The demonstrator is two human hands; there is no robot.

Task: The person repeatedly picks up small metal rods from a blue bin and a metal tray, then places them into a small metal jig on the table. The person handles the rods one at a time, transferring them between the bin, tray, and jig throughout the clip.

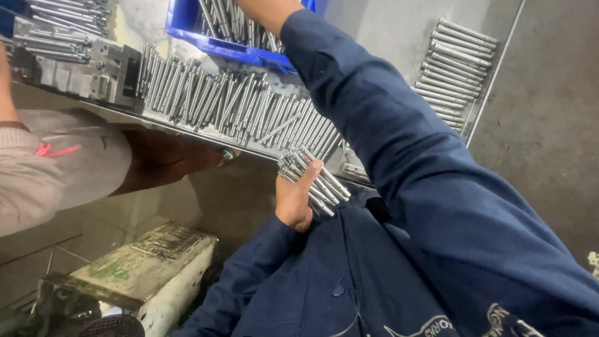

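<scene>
Silver steel against navy blue

The metal pins (310,180) are shiny silver, as are the rows on the grey worktop (387,28). The crate (218,45) is bright blue, the sleeve (399,131) navy, and the co-worker's shirt (59,165) beige with red marks.

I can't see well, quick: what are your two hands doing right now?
Left hand: closed on a bundle of metal rods.
Right hand: out of view; the arm reaches into the blue crate, so it cannot be told.
</scene>
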